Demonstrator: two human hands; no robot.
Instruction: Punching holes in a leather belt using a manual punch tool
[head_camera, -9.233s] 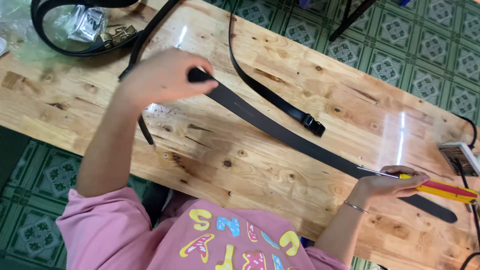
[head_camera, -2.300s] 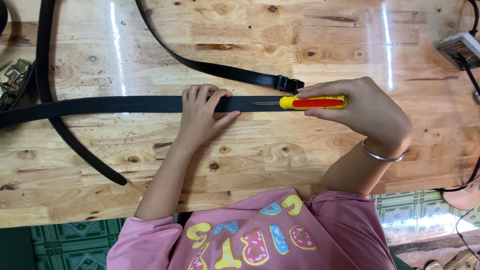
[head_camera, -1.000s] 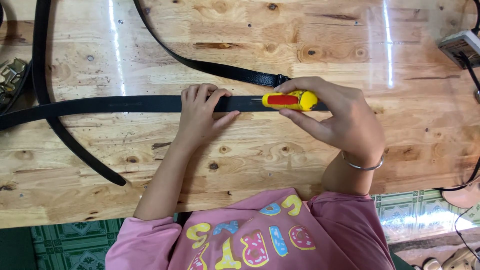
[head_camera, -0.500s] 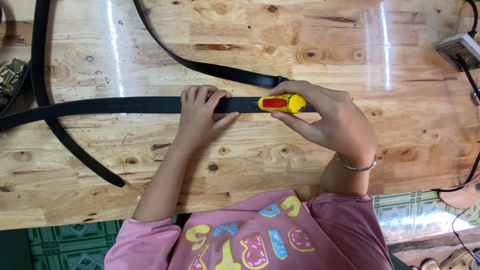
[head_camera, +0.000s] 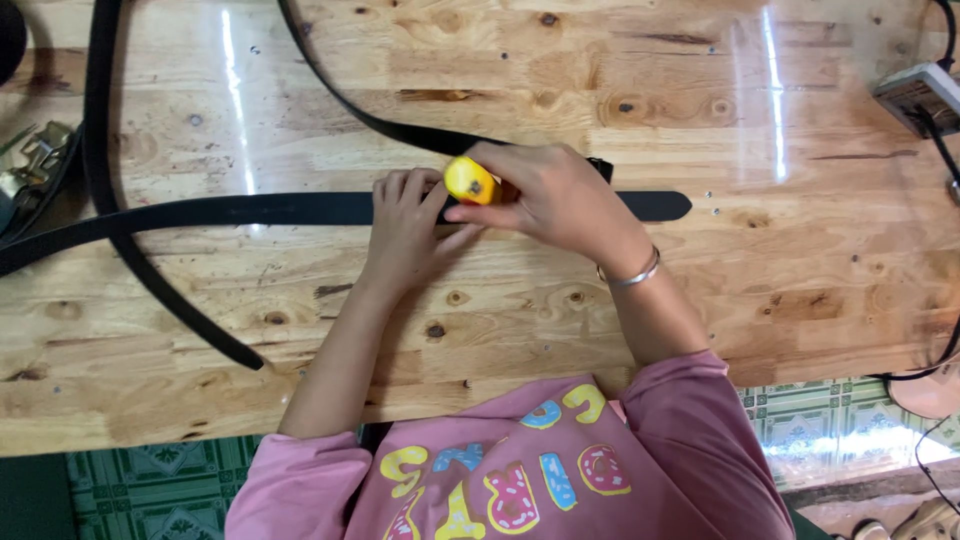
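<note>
A long black belt lies flat across the wooden table, its rounded end at the right. My left hand presses down on the belt with fingers spread. My right hand is closed on a yellow utility knife, held over the belt right beside my left fingers. Only the knife's yellow end shows; the blade is hidden by my hands.
Another black belt runs diagonally from the top toward my right hand. A third strap curves down the left side. Metal buckles lie at the left edge. A power strip with a cable sits at the top right.
My right hand has slid the knife leftward along the belt until it meets my left hand. My left hand has stayed pressed on the belt.
</note>
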